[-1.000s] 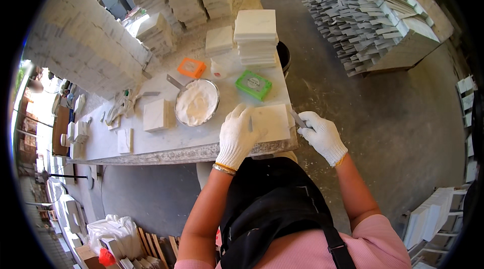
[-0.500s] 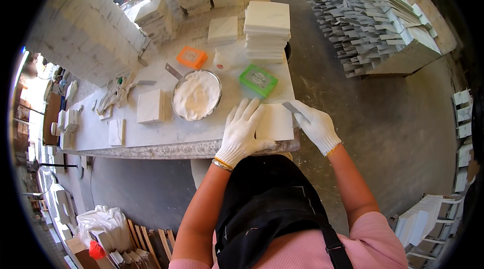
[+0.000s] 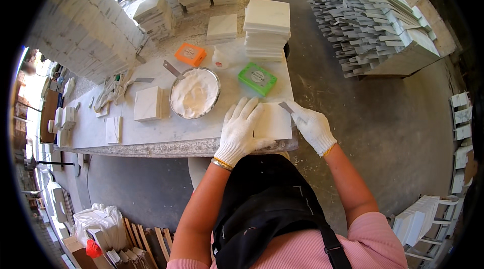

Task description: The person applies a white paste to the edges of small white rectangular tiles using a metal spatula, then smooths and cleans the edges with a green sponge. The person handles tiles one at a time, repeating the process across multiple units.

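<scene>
My left hand (image 3: 240, 129), in a white knit glove, lies flat with its fingers spread on a square white tile (image 3: 274, 122) by the table's front right corner. At the tile's right edge, my gloved right hand (image 3: 313, 127) is closed around a flat metal scraper (image 3: 286, 107). The scraper's blade pokes out toward the tile's far right corner; its grip is hidden in the glove. Left of my hands stands a round metal bowl of creamy white paste (image 3: 194, 92), with a flat metal blade (image 3: 173, 69) resting in it. A green box (image 3: 257, 79) lies just beyond the tile.
An orange box (image 3: 190, 55) lies behind the bowl. Tall tile stacks (image 3: 267, 29) stand at the back and left of the stone table (image 3: 201, 135). A thick tile block (image 3: 147, 104) sits left of the bowl. Grey slabs (image 3: 353, 27) are piled on the right.
The scraper and my right hand have shifted slightly at the tile's right edge. My left hand keeps its flat pose on the tile. The whole view has moved a little.
</scene>
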Demonstrator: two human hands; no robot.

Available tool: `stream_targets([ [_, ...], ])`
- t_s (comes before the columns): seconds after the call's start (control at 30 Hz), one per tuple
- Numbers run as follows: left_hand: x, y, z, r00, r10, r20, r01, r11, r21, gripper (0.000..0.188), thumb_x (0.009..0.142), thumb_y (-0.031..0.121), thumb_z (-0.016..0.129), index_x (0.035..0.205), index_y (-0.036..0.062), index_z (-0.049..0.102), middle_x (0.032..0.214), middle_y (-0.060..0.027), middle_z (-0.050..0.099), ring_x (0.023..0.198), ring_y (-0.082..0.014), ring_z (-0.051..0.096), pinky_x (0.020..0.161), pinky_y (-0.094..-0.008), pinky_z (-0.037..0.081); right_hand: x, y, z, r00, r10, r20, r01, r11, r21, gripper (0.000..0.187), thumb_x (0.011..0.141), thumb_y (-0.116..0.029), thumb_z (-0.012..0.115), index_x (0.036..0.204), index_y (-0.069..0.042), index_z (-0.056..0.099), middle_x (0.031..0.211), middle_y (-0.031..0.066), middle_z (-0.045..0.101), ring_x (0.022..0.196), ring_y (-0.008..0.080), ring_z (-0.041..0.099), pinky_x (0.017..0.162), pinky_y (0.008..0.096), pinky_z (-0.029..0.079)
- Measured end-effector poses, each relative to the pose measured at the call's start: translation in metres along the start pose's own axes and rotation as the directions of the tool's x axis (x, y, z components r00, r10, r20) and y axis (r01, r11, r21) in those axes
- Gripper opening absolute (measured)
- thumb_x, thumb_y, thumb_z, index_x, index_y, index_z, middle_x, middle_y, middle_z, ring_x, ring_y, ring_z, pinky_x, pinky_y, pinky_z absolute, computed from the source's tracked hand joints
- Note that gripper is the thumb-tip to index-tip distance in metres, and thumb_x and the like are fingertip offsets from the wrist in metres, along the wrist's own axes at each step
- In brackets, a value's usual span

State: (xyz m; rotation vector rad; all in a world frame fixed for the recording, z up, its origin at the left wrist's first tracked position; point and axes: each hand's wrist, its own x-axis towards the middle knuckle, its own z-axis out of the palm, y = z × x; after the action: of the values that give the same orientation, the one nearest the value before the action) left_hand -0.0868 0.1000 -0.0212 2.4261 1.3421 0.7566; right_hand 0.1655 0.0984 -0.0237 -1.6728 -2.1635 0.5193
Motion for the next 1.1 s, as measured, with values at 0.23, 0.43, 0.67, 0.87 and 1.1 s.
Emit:
stream_targets([
  [0.23,-0.002,-0.001,0.003,1.000,0.003,-0.025,-0.002,0.999,0.033,0.088,0.063,0.053,0.082,0.132,0.0038,0.056,0.143,-0.0157,0.052,0.136,-0.0372,0.044,0.113,-0.0544,0.033,-0.016,-0.018,-0.008,0.994,0.085,0.067,-0.079,0.993,-0.088,0.043,0.097,-0.019,0.056,0.140,-0.026,0.058,0.095,0.0128,0.072,0.082,0.0315,0.070,0.071,0.0401,0.055],
  [0.43,-0.002,-0.002,0.003,1.000,-0.012,0.012,0.012,1.000,0.020,0.093,0.065,0.059,0.080,0.135,0.0037,0.056,0.146,-0.0176,0.051,0.138,-0.0403,0.042,0.115,-0.0544,0.031,-0.011,-0.013,-0.011,0.997,0.056,0.047,-0.058,0.998,0.038,0.043,0.097,-0.016,0.056,0.139,-0.026,0.059,0.099,0.0119,0.073,0.084,0.0312,0.070,0.073,0.0389,0.056],
  [0.67,0.000,-0.001,0.002,1.000,-0.005,0.029,0.004,1.000,0.028,0.093,0.064,0.059,0.080,0.135,0.0046,0.056,0.147,-0.0180,0.050,0.139,-0.0405,0.041,0.115,-0.0542,0.031,0.006,-0.006,-0.003,0.999,0.007,0.042,-0.006,1.000,-0.012,0.039,0.098,-0.019,0.056,0.136,-0.021,0.061,0.103,0.0119,0.073,0.089,0.0306,0.070,0.076,0.0390,0.056],
  [0.87,-0.004,-0.003,0.006,1.000,-0.022,-0.001,0.022,0.999,0.043,0.093,0.065,0.059,0.080,0.135,0.0048,0.056,0.147,-0.0180,0.050,0.139,-0.0405,0.042,0.115,-0.0548,0.031,-0.018,-0.010,-0.003,0.997,-0.068,0.039,0.068,0.998,-0.004,0.038,0.097,-0.019,0.055,0.133,-0.027,0.062,0.090,0.0089,0.072,0.081,0.0306,0.069,0.068,0.0423,0.054],
  [1.1,-0.002,-0.003,0.002,1.000,-0.007,0.024,0.007,1.000,0.003,0.092,0.066,0.060,0.079,0.136,0.0046,0.055,0.148,-0.0179,0.049,0.139,-0.0411,0.041,0.114,-0.0558,0.031,0.007,0.005,0.003,0.989,-0.089,-0.122,0.100,0.991,0.090,0.039,0.095,-0.018,0.060,0.132,-0.025,0.064,0.100,0.0097,0.073,0.087,0.0306,0.070,0.072,0.0401,0.056],
])
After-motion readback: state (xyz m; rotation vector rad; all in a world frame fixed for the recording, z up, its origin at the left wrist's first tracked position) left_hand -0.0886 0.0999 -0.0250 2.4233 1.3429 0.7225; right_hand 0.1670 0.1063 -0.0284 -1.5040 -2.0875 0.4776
